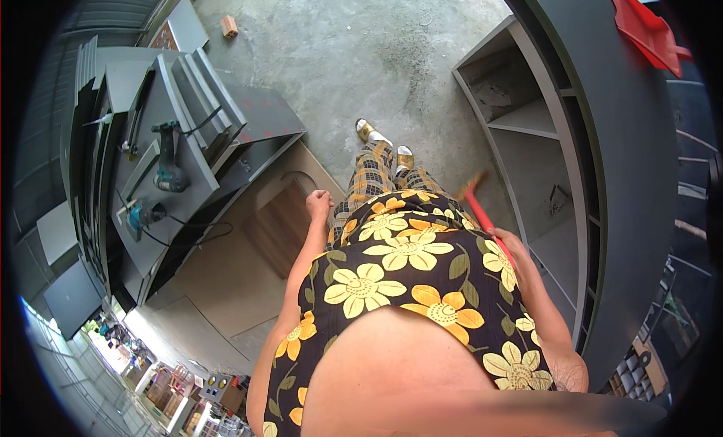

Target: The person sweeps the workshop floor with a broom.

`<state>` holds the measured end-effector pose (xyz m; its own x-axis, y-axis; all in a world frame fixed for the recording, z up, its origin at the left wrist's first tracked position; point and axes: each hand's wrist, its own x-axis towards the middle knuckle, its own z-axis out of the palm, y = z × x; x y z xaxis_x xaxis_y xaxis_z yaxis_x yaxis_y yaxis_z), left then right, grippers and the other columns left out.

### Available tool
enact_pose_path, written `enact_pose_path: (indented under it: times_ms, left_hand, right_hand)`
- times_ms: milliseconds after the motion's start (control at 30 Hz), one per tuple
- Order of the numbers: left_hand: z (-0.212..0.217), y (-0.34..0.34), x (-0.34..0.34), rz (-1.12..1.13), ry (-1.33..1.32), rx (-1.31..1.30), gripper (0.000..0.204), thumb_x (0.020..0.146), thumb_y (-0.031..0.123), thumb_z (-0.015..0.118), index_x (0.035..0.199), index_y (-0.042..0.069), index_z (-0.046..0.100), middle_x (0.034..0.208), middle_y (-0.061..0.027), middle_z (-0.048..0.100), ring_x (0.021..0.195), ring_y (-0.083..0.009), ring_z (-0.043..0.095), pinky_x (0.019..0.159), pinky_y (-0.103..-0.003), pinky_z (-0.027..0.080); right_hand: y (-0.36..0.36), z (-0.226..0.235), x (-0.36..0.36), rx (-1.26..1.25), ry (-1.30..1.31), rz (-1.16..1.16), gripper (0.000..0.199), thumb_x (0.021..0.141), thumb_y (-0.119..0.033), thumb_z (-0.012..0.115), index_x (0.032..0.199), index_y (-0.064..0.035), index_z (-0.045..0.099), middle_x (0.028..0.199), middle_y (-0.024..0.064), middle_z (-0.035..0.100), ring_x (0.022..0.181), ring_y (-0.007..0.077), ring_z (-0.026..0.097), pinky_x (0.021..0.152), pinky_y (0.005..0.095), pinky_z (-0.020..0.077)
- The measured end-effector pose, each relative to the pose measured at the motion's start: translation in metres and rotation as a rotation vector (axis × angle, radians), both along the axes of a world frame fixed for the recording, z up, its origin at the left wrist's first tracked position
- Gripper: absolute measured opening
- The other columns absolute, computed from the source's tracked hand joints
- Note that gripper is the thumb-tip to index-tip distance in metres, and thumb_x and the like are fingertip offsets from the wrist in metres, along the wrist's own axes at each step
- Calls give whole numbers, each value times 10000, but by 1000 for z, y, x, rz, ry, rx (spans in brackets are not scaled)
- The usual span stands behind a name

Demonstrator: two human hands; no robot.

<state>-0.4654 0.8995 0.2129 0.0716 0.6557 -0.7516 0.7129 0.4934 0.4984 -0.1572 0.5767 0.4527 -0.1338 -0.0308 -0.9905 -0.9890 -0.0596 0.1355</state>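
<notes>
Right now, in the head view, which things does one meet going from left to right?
Power tools on the grey panels → left hand → red-handled broom in the right hand → grey shelf unit → red dustpan.

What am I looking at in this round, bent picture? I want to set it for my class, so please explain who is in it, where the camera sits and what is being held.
A wide-lens camera on a person's head looks straight down, so edges bend. You see the person's own flowered top, checked trousers and feet on a concrete floor. The right hand grips a red broom handle; the left hand is a closed fist holding nothing visible. On the left, grey panels carry two power tools. On the right stands a grey shelf unit.
</notes>
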Motion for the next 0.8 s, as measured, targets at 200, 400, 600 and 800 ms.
enact_pose_path:
  times_ms: [200, 400, 600, 800]
  left_hand:
    - [5, 39, 27, -112, -13, 36, 115, 721, 89, 529, 736, -5, 594, 610, -59, 593, 472, -114, 570, 444, -231, 462]
    - [7, 90, 7, -182, 47, 90, 116, 720, 96, 533, 728, 0, 597, 600, -61, 592, 465, -121, 572, 447, -231, 461]
    - [6, 123, 8, -174, 144, 2, 95, 740, 85, 547, 725, 5, 597, 602, -57, 593, 458, -115, 562, 443, -234, 457]
    - [0, 149, 32, -180, 70, -1, 94, 741, 81, 543, 735, 2, 593, 606, -59, 594, 456, -113, 559, 443, -231, 457]
  right_hand:
    - [7, -165, 20, 89, 97, -388, 75, 789, -47, 395, 714, -51, 395, 559, 47, 423, 427, 151, 440, 370, 257, 398]
    - [186, -205, 55, 448, -236, -90, 138, 825, -140, 399, 705, -73, 404, 524, 16, 417, 427, 121, 435, 383, 237, 412]
    - [245, -198, 102, 584, -23, -357, 112, 830, -96, 447, 771, -27, 379, 618, 19, 442, 469, 68, 444, 400, 191, 411]
    - [244, -105, 65, 427, -327, -144, 109, 812, -61, 476, 834, -62, 369, 693, 52, 454, 496, 56, 441, 396, 177, 397]
